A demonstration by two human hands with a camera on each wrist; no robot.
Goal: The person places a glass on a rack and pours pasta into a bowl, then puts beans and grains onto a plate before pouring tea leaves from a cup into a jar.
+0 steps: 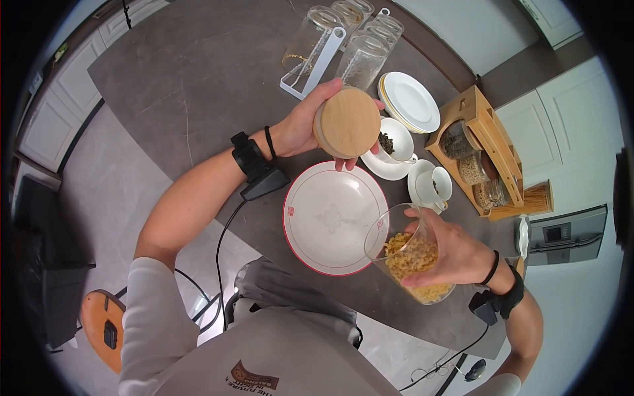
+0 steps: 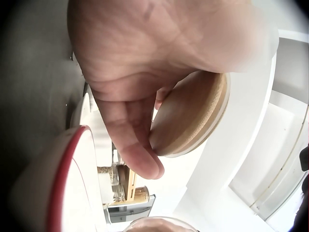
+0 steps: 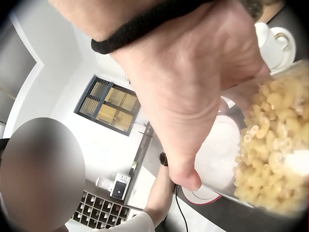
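Above a red-rimmed plate, left fingers gripping wooden lid, right fingers gripping pasta jar.

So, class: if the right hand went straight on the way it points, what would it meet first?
Probably the red-rimmed dish, towards which the right hand points; their heights are hard to compare, so it might pass above.

Plate: on the bench. Jar: at the plate's right, pasta inside. Lid: over the plate's far edge. Rack: behind the lid, glasses in it. Right of the rack: stack. Before the stack: first cup, second cup, each on a saucer. Right of both cups: shelf containing canisters.
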